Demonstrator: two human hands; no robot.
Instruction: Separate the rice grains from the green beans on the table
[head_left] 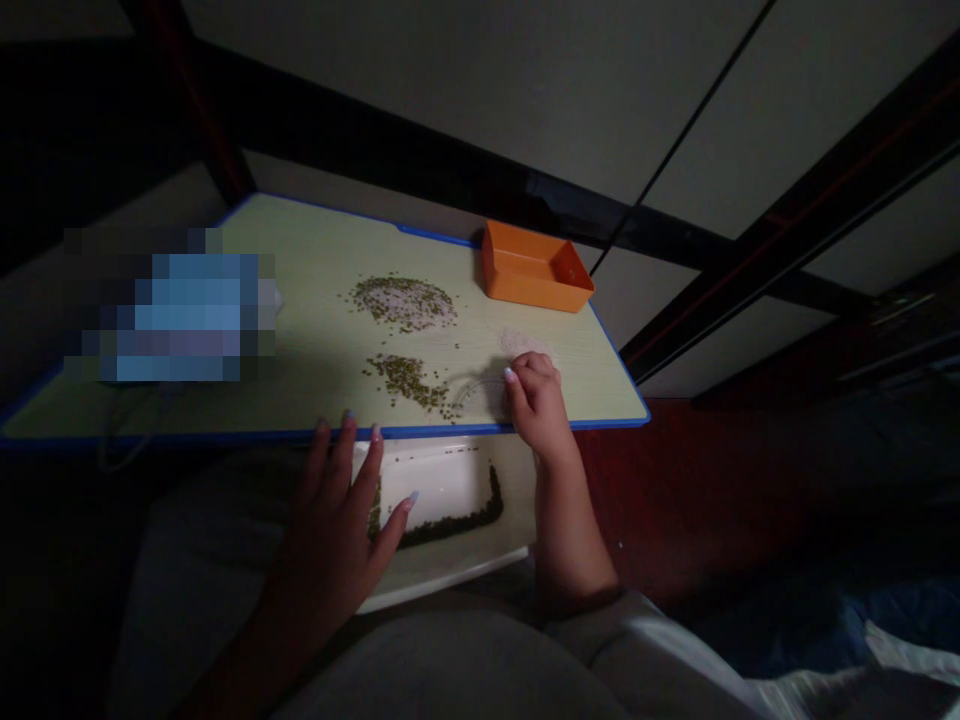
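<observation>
My left hand holds the near-left edge of a white tray below the table's front edge, fingers spread over its rim. Dark green beans lie along the tray's bottom. My right hand rests on the pale green lap table, fingers curled together over a small patch of white grains. What the fingers pinch is too small to see. A pile of green beans lies just left of that hand. A mixed pile of beans and white grains sits farther back.
An orange rectangular box stands at the table's far right corner. A blurred blue object lies at the table's left. The table has a blue rim. Dark bed-frame bars cross behind it. Grey clothing covers my lap.
</observation>
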